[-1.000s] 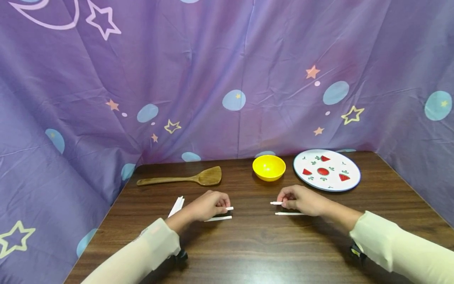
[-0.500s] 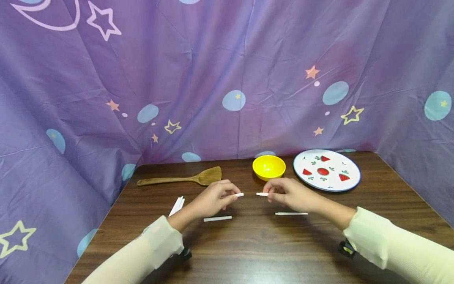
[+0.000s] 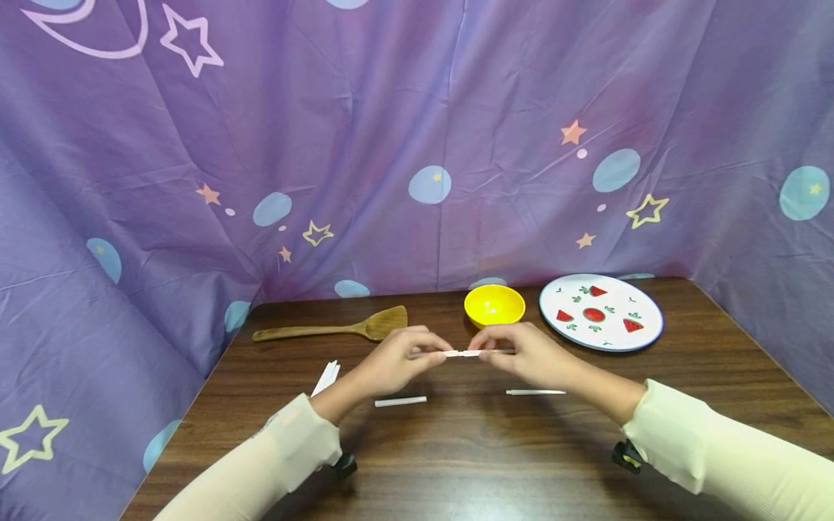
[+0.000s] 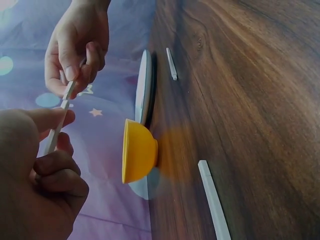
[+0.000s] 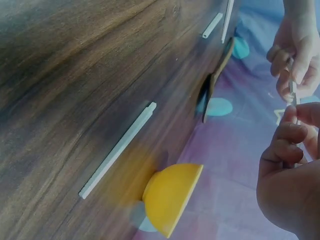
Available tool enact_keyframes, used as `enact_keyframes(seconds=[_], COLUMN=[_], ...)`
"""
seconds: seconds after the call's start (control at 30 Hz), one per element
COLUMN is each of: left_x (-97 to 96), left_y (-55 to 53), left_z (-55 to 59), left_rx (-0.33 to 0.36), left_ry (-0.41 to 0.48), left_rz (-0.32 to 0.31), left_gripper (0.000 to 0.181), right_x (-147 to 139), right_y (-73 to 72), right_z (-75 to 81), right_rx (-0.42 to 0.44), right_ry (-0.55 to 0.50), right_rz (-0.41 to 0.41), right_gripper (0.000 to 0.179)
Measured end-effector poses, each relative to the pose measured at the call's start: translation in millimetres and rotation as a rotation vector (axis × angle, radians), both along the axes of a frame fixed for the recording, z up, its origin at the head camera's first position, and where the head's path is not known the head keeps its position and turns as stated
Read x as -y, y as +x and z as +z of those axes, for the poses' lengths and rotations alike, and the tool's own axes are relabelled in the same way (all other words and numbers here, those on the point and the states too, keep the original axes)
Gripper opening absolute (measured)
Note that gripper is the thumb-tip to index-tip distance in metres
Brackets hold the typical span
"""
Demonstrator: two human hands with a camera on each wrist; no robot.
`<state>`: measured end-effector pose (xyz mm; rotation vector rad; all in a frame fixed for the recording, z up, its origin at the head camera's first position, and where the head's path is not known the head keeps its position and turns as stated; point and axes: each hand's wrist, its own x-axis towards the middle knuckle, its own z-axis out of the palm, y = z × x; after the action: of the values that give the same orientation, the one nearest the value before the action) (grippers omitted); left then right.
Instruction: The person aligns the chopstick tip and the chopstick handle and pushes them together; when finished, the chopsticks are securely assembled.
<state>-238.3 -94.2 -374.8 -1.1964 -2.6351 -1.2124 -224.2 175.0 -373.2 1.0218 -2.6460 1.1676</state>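
Observation:
In the head view my left hand (image 3: 399, 362) pinches a white chopstick half (image 3: 450, 354) between thumb and fingers. My right hand (image 3: 534, 358) pinches a second white half (image 3: 470, 353) the same way. Both pieces are held level above the table, in line, their inner ends meeting; whether they are locked together I cannot tell. Fingers cover much of each piece. On the table below lie two similar pieces: a left loose half (image 3: 400, 401) and a right loose half (image 3: 536, 392), which has a narrow peg (image 5: 152, 105) at one end.
Behind the hands stand a yellow bowl (image 3: 494, 307) and a large white plate (image 3: 641, 304) with watermelon pictures. A wooden spatula (image 3: 384, 323) lies at the back left. Several white sticks (image 3: 326, 378) rest beside my left forearm. A purple curtain (image 3: 365, 145) borders the table (image 3: 456, 463).
Both hands have lifted their chopstick halves from near the table and moved inward. The gap between the two pieces has closed, and their ends now meet. The loose pieces have stayed put.

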Motion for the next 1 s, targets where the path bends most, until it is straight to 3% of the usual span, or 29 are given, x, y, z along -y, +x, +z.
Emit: enact_keyframes(seconds=[0.27, 0.63, 0.87, 1.0], left_x=[0.8, -1.8, -5.1, -6.1], left_y=[2.4, 4.1, 4.9, 4.6], left_z=[3.4, -3.4, -4.4, -3.2], left_rx=[0.026, 0.032, 0.006, -0.061], left_ry=[0.037, 0.073, 0.067, 0.032], left_rz=[0.013, 0.001, 0.037, 0.037], left_gripper=[0.015, 0.017, 0.016, 0.016], right_x=[3.2, 1.5, 3.6, 3.3], right_y=[1.3, 5.0, 6.9, 5.5], right_z=[2.1, -1.4, -3.3, -1.9], right_rx=[-0.019, -0.045, -0.071, -0.026], right_ry=[-0.022, -0.036, -0.04, -0.045], right_rz=[-0.015, -0.016, -0.001, -0.007], right_gripper=[0.014, 0.018, 0.017, 0.015])
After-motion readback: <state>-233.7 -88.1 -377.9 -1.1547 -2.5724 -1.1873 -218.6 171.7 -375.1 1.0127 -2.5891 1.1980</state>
